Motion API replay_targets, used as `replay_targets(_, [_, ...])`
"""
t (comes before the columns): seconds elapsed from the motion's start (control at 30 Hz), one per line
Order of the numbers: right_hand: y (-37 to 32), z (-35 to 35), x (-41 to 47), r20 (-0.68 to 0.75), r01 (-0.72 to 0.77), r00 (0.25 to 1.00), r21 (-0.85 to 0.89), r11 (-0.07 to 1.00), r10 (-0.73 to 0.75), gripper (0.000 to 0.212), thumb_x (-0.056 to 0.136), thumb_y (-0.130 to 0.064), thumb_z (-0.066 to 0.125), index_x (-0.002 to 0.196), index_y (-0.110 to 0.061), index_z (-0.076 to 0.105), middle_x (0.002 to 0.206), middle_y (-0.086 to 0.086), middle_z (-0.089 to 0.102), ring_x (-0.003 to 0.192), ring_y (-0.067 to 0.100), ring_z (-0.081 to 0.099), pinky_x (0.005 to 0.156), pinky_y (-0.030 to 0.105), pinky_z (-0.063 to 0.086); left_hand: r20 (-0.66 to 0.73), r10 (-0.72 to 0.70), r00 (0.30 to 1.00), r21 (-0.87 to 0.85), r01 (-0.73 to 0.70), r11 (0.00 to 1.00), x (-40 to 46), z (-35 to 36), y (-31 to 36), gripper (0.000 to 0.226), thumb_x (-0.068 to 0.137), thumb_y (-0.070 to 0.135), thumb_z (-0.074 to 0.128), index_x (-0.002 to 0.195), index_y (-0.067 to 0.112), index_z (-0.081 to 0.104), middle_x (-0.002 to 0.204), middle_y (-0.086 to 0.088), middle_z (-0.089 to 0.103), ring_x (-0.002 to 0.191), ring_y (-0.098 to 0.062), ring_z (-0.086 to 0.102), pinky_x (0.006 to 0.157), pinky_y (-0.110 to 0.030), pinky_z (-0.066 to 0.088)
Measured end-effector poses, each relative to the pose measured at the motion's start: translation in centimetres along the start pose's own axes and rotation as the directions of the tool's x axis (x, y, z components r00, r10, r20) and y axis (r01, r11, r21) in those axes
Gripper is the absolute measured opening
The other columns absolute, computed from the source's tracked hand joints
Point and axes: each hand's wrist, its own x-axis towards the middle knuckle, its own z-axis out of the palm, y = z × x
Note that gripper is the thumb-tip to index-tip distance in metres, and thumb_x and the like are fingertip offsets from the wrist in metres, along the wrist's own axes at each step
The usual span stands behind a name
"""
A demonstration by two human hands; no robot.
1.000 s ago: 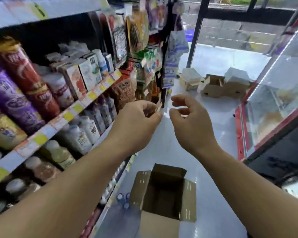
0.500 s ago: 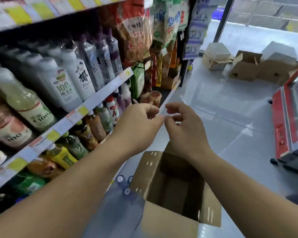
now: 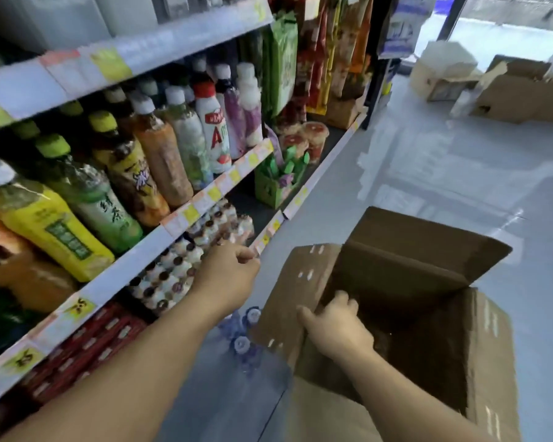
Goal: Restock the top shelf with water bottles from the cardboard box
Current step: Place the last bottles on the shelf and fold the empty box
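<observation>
Pale grey shop floor [image 3: 428,173] runs between stocked shelves [image 3: 186,215] on the left and more cartons far right. An open cardboard box [image 3: 479,339] stands on the near floor, its flaps up and its inside dark (what it contains cannot be made out). Just left of it, wrapped in clear plastic, sit the water bottles [image 3: 241,344], their white caps showing beside the box wall. The right hand [image 3: 339,327] grips the edge of the box's left flap, fingers curled over it. The left hand [image 3: 227,279] hangs above the bottles, near the lower shelf edge, fingers loosely curled with thumb and forefinger close together; whether it pinches anything I cannot tell.
</observation>
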Motion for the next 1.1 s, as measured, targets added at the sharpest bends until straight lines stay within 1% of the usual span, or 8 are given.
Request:
replay_targets(0.07, [0.4, 1.1, 0.4, 0.023, -0.021, 1.000, 0.036, 0.999, 0.020, 0.064, 0.086, -0.055, 0.053, 0.133, -0.016, 0.036, 0.131, 0.005, 0.047, 0.112, 0.030, 0.056, 0.089, 0.042, 0.047, -0.008, -0.047, 0.999, -0.013, 0.047, 0.999, 0.7, 0.6, -0.8, 0.022, 0.091, 0.020, 0.058, 0.080, 0.002, 0.065, 0.086, -0.024, 0.066, 0.068, -0.025, 0.054, 0.063, -0.037, 0.044])
replay_targets(0.2, [0.2, 0.5, 1.8, -0.120, 0.022, 0.993, 0.020, 1.000, -0.020, 0.028, 0.094, -0.022, 0.048, 0.119, -0.012, 0.043, 0.123, 0.008, 0.050, 0.104, 0.032, 0.061, 0.080, 0.036, 0.047, -0.015, -0.042, 0.999, -0.046, 0.042, 0.998, 2.0, 1.1, -0.8, 0.013, 0.091, 0.022, 0.059, 0.082, 0.019, 0.067, 0.086, -0.007, 0.072, 0.080, -0.025, 0.065, 0.075, -0.037, 0.052])
replay_targets(0.6, [8.1, -7.7, 8.4, -0.349, -0.197, 0.921, -0.031, 0.980, 0.174, 0.035, 0.094, -0.015, 0.054, 0.125, -0.005, 0.043, 0.121, 0.017, 0.053, 0.081, 0.031, 0.050, 0.070, 0.042, 0.047, 0.062, -0.079, 0.995, 0.006, 0.079, 0.997, 4.8, 2.6, -4.9, 0.022, 0.087, 0.021, 0.054, 0.065, 0.017, 0.053, 0.059, -0.003, 0.040, 0.060, -0.020, 0.031, 0.057, -0.029, 0.028])
replay_targets(0.7, [9.4, -8.8, 8.5, -0.366, -0.234, 0.909, -0.049, 0.971, 0.200, 0.042, 0.091, -0.015, 0.057, 0.129, -0.005, 0.040, 0.128, 0.018, 0.048, 0.092, 0.036, 0.051, 0.076, 0.047, 0.048, 0.099, -0.140, 0.985, 0.032, 0.138, 0.990, 5.5, 3.5, -7.5, 0.017, 0.086, 0.022, 0.056, 0.073, 0.028, 0.046, 0.071, -0.001, 0.043, 0.064, -0.018, 0.033, 0.062, -0.031, 0.032])
replay_targets(0.8, [9.3, -7.7, 8.1, -0.493, -0.226, 0.870, -0.374, 0.900, 0.014, 0.073, 0.085, -0.026, 0.060, 0.146, -0.012, 0.024, 0.153, 0.015, 0.026, 0.132, 0.041, 0.035, 0.106, 0.055, 0.032, 0.117, -0.199, 0.973, 0.148, 0.181, 0.972, 6.0, 4.2, -10.0, 0.012, 0.089, 0.023, 0.056, 0.085, 0.034, 0.054, 0.097, -0.003, 0.054, 0.082, -0.023, 0.048, 0.078, -0.028, 0.037])
replay_targets(0.9, [6.4, -4.1, 7.5, -0.415, 0.089, 0.828, -0.565, 0.820, -0.376, 0.078, 0.072, -0.021, 0.066, 0.144, -0.012, 0.039, 0.151, 0.014, 0.031, 0.135, 0.039, 0.032, 0.112, 0.052, 0.022, 0.097, -0.232, 0.968, 0.298, 0.194, 0.935, 6.5, 4.7, -12.3, 0.045, 0.092, 0.017, 0.053, 0.137, 0.020, 0.053, 0.142, -0.004, 0.051, 0.124, -0.025, 0.053, 0.098, -0.030, 0.045])
replay_targets(1.0, [1.9, 1.3, 6.6, -0.112, 0.506, 0.790, -0.437, 0.744, -0.603, 0.068, 0.078, -0.016, 0.063, 0.144, -0.020, 0.045, 0.151, 0.006, 0.034, 0.125, 0.035, 0.049, 0.101, 0.040, 0.041, 0.110, -0.189, 0.976, 0.464, 0.118, 0.878, 6.5, 4.8, -14.2, 0.052, 0.092, 0.014, 0.048, 0.144, 0.023, 0.043, 0.150, -0.005, 0.040, 0.131, -0.025, 0.046, 0.104, -0.034, 0.042])
replay_targets(1.1, [-1.5, 6.5, 6.0, 0.191, 0.654, 0.749, -0.366, 0.662, -0.634, 0.066, 0.092, -0.022, 0.053, 0.152, -0.032, 0.026, 0.159, -0.002, 0.015, 0.130, 0.032, 0.046, 0.101, 0.042, 0.046, 0.180, -0.152, 0.972, 0.592, 0.016, 0.806, 6.6, 5.0, -15.8, 0.061, 0.092, 0.014, 0.048, 0.150, 0.028, 0.033, 0.156, -0.002, 0.026, 0.139, -0.024, 0.036, 0.110, -0.036, 0.037])
